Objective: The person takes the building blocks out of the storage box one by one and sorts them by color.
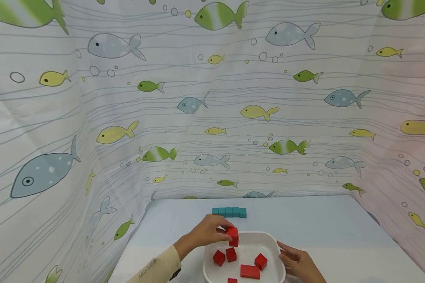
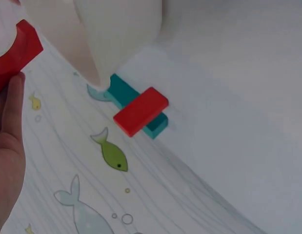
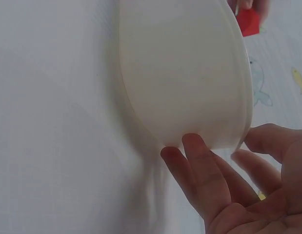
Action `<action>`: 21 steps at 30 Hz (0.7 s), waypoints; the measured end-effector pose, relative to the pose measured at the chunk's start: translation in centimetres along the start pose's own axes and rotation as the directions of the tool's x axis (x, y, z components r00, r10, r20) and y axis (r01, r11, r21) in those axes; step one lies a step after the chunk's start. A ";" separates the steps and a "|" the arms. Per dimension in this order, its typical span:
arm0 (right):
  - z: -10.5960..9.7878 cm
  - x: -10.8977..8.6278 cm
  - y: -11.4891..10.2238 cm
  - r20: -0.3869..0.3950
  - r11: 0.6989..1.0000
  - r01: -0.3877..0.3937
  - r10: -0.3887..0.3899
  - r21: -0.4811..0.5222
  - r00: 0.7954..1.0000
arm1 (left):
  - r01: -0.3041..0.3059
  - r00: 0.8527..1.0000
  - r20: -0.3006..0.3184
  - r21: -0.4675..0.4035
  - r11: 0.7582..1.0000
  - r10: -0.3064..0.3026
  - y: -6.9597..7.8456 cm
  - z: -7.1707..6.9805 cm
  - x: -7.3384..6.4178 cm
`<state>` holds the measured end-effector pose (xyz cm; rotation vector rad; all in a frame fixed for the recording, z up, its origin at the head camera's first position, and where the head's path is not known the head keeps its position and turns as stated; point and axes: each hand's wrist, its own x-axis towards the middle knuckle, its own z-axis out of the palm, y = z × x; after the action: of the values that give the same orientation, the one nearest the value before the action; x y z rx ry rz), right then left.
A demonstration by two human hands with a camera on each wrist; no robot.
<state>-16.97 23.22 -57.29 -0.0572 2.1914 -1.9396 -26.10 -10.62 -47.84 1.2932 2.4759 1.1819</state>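
My left hand [image 1: 209,232] pinches a red block [image 1: 233,236] above the far side of a white plastic tray [image 1: 269,236]. In the left wrist view that red block [image 2: 24,48] shows a rounded cut-out, like an arch. My right hand [image 1: 299,264] holds the tray's right side, with fingertips against the outer wall [image 3: 185,73] and the thumb at the rim. Inside the tray lie several red cubes [image 1: 219,258] and a flat red rectangular block [image 1: 250,271]. Part of another red piece [image 1: 232,280] shows at the bottom edge of the head view.
Beyond the tray, several teal blocks [image 1: 229,212] stand in a row on the pale table [image 1: 326,224]. The left wrist view shows a red rectangular block [image 2: 141,111] against a teal one [image 2: 122,91]. A fish-patterned curtain [image 1: 212,86] surrounds the table's back and sides.
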 end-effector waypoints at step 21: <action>0.2 -0.2 -0.1 -0.007 1.000 0.006 -0.006 -0.009 1.000 | 0.232 0.963 -0.174 0.129 0.964 -0.208 -4.1 -2.5 4.4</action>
<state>-16.76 23.07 -57.15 -0.0590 2.2074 -1.9361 -32.60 -10.17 -47.85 0.9514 2.7820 1.1044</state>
